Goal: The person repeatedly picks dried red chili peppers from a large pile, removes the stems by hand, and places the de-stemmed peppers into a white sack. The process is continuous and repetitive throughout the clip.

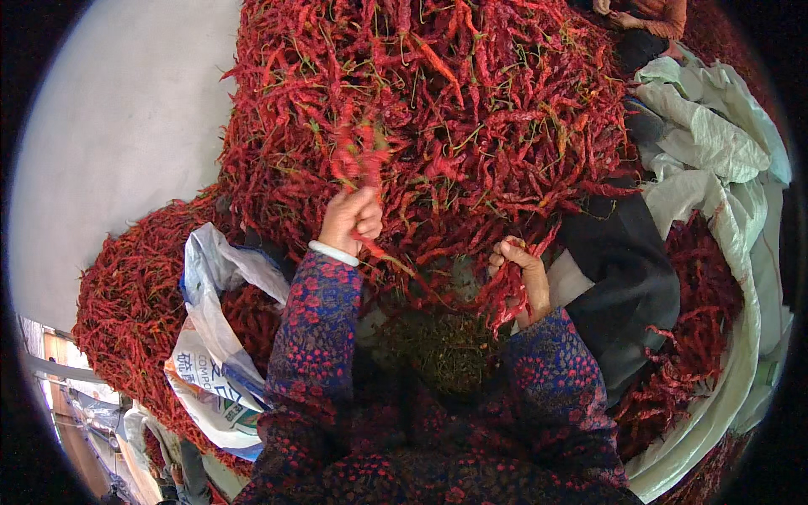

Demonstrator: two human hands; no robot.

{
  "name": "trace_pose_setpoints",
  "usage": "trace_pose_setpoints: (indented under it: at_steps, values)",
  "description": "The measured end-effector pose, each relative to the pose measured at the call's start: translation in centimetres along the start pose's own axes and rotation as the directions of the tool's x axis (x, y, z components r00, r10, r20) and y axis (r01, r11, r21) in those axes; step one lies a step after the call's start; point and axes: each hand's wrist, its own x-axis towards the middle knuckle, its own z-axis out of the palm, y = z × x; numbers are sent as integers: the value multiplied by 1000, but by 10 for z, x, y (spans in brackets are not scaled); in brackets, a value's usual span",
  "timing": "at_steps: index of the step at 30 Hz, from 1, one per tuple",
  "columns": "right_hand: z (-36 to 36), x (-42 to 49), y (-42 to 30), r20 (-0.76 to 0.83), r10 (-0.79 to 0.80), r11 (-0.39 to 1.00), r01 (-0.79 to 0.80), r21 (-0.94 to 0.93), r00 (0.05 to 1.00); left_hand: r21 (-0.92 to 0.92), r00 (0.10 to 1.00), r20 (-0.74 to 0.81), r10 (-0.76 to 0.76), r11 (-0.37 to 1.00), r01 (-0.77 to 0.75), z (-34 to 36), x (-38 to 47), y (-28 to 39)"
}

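Observation:
A large heap of dried red chili peppers, many with green stems, rises before me. My left hand is closed around a few chilies; those above the fist are blurred, and one hangs out below it. To the right, my right hand grips a bunch of red chilies that dangles under the fingers. Both hands are apart, in front of the heap's near edge. Below and between them lies a dark pile of loose stems and bits.
A printed white woven sack with chilies stands at the left; a pale woven sack holding chilies is at the right. Dark cloth lies beside my right arm. Another person's arm shows top right, another person's hands bottom left.

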Motion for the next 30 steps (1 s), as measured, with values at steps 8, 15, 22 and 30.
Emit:
trace_pose_setpoints:
  at_steps: [8, 15, 22, 30]
  values:
    - [2, 2, 1, 27, -4, 999, 6, -52, 1000, 475, 984, -109, 144, 877, -76, 2, 2, -27]
    - [7, -1, 2, 72, -37, 994, 44, -98, 997, 9, 977, -12, -215, 977, 215, 47, -17, -20]
    - [18, -5, -1, 7, -87, 985, 87, -148, 996, 67, 935, 101, -340, 940, 335, 64, -25, -37]
    - [32, -11, -1, 17, -162, 960, 162, -230, 987, 368, 894, 80, -441, 847, 385, 86, -31, -37]
